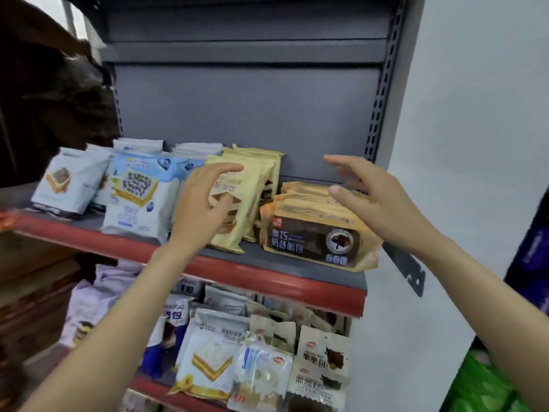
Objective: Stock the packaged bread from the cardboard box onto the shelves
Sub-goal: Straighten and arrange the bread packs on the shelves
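Neither grip held anything. The left hand hovered with fingers loosely spread in front of the upright tan bread packs, its fingertips near or perhaps brushing the front pack; contact could not be told. The right hand was released too, fingers splayed, poised just above the far right end of the stack of flat tan packs.

That stack lay on the upper shelf, at its right end, directly below and slightly near-left of the right hand, which was clearly the nearer of the two. The top pack's long axis ran left to right along the shelf edge, label face tilted toward the near side. The upright packs beside it stood on their short ends, faces turned near-left, leaning slightly.

Further left on the same shelf stood blue and white packs and white packs. The lower shelf carried mixed bread packs. The cardboard box was not in view. A judgement: the hands seemed set to straighten these rows.
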`<act>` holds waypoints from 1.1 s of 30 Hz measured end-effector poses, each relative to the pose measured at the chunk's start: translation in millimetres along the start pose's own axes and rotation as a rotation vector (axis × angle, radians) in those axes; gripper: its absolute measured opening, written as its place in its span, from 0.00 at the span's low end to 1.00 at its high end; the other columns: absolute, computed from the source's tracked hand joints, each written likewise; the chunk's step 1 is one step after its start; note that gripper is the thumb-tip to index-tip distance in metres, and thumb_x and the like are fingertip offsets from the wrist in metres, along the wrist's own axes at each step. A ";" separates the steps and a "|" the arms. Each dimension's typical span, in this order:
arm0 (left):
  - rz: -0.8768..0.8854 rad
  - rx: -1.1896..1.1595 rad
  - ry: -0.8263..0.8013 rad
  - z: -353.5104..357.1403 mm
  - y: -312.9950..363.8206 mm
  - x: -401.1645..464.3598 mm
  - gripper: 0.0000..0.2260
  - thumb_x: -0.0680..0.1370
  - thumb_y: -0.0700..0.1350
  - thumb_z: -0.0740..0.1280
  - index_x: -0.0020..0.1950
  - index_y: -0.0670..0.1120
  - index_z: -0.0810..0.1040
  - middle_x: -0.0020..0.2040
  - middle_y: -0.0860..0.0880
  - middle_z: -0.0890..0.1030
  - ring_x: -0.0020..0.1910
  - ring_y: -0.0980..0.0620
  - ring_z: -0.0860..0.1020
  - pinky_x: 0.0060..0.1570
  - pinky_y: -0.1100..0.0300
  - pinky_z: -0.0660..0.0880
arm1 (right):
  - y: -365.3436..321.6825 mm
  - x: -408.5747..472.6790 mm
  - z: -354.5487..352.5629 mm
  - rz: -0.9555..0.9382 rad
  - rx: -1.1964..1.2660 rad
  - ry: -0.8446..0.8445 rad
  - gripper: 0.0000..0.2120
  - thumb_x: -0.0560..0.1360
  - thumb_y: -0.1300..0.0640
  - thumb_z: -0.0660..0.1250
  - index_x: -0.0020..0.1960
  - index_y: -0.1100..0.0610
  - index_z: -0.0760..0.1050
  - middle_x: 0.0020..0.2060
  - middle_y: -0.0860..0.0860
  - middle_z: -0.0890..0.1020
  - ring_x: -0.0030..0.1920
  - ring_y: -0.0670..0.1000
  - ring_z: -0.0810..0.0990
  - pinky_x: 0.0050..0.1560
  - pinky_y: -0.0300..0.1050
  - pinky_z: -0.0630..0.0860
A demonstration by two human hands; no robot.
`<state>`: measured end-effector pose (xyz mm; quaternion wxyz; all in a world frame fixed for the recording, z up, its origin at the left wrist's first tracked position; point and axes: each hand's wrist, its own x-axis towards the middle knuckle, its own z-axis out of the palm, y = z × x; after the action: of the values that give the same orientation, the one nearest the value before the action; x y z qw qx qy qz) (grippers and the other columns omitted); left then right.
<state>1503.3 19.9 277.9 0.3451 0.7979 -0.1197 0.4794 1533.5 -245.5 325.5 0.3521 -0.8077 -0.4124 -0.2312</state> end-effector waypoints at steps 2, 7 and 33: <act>-0.024 0.156 -0.156 -23.5 -21.3 -7.1 0.25 0.69 0.46 0.62 0.66 0.58 0.68 0.68 0.55 0.69 0.68 0.53 0.65 0.66 0.52 0.63 | -21.9 1.8 23.9 0.010 0.057 -0.037 0.23 0.78 0.54 0.63 0.71 0.47 0.63 0.68 0.43 0.69 0.67 0.42 0.68 0.67 0.40 0.67; -0.027 0.332 -0.469 -45.1 -57.1 -9.4 0.39 0.69 0.58 0.72 0.75 0.59 0.56 0.77 0.50 0.51 0.76 0.49 0.48 0.74 0.49 0.49 | -51.8 29.6 97.1 0.124 0.006 -0.158 0.35 0.77 0.49 0.63 0.77 0.47 0.48 0.77 0.50 0.48 0.76 0.48 0.50 0.74 0.49 0.56; -0.043 0.109 -0.546 -0.7 -106.7 22.2 0.55 0.61 0.60 0.77 0.74 0.66 0.39 0.76 0.49 0.35 0.74 0.40 0.58 0.69 0.45 0.65 | -8.6 48.6 132.3 0.236 -0.926 0.043 0.28 0.78 0.40 0.46 0.72 0.53 0.64 0.60 0.54 0.78 0.60 0.58 0.74 0.60 0.53 0.70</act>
<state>1569.9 101.8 250.4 0.2666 0.9173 -0.1655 0.2451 1564.3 -117.0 275.6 -0.0125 -0.9161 -0.1642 -0.3657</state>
